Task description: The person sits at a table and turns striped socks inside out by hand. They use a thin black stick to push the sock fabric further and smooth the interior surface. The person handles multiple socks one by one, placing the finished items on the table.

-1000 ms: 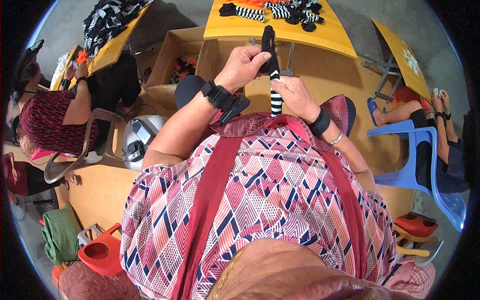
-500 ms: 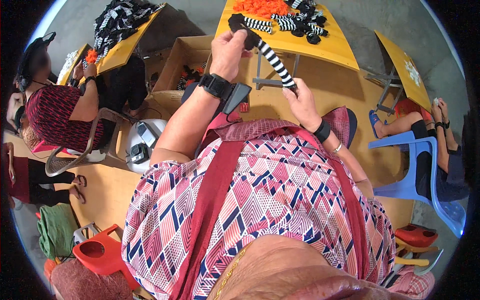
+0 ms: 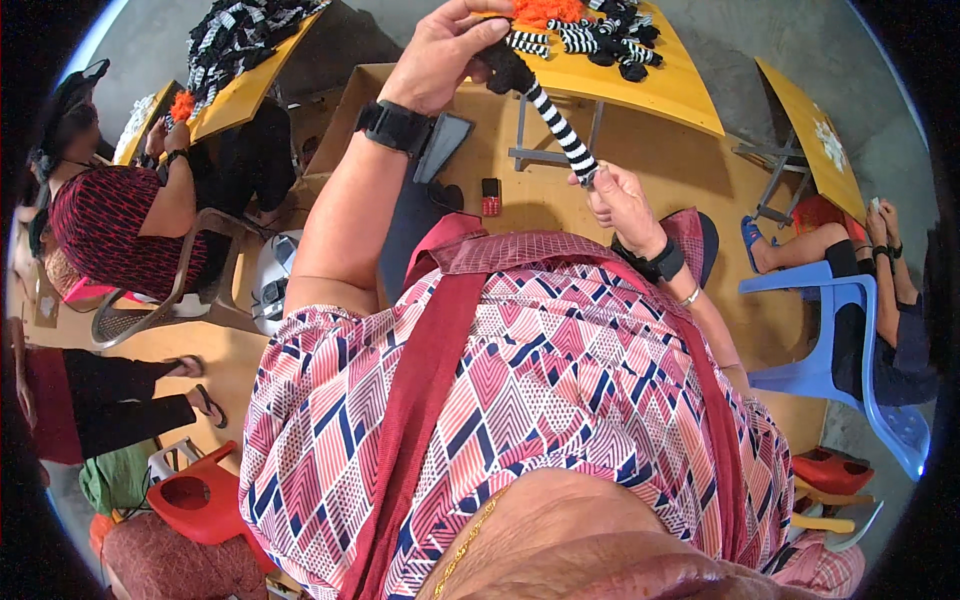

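A knitted tube (image 3: 563,130) with black and white stripes and a bulky black end is held slantwise between my two hands, like a doll's leg or small sock. My left hand (image 3: 435,60), raised in front of the yellow table, pinches the black end with thumb and fingers. Lower and to the right, my right hand (image 3: 625,205) closes on the striped tube's other end. A dark strap circles each wrist; the left one carries a flat grey device (image 3: 443,147).
A yellow table (image 3: 665,85) ahead holds orange yarn (image 3: 545,10) and striped pieces (image 3: 605,42). Another table at left bears a striped pile (image 3: 240,45). A cardboard box (image 3: 350,110) stands between them. Seated people flank me; a blue chair (image 3: 840,330) is right, a red stool (image 3: 200,490) lower left.
My left hand has moved up and left with the black end; my right hand has shifted slightly down and right. At far left, a standing person's legs have moved inward.
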The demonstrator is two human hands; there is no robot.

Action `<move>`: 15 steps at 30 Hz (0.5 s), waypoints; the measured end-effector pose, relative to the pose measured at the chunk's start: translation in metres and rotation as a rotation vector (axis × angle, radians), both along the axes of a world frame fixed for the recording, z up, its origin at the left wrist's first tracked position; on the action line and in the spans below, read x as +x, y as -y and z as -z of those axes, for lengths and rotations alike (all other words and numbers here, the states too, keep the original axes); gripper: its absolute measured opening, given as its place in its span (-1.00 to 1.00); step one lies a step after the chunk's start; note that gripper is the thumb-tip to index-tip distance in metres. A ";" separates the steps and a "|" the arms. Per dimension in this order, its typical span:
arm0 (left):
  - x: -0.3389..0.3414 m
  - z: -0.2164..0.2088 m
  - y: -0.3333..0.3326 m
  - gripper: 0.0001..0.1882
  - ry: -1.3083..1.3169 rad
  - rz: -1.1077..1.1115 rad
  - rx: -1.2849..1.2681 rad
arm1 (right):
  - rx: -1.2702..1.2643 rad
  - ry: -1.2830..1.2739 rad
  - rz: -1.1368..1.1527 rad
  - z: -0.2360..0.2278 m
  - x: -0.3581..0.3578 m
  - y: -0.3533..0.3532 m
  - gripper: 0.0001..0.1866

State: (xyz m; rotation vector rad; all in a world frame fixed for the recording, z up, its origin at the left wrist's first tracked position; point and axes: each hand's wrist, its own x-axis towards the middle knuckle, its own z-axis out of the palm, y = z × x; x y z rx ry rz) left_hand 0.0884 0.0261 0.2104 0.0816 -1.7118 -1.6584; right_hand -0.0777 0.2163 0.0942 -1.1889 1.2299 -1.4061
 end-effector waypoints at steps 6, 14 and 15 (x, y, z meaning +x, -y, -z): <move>-0.013 0.009 0.004 -0.77 0.026 0.033 0.188 | 0.050 0.032 -0.184 0.007 -0.017 -0.003 -0.72; -0.021 0.024 -0.007 -0.74 -0.037 -0.150 -0.164 | 0.129 0.339 -0.370 0.017 -0.016 -0.006 -0.68; -0.020 0.026 -0.004 -0.74 -0.047 -0.203 -0.226 | 0.110 0.368 -0.348 0.016 -0.015 -0.006 -0.68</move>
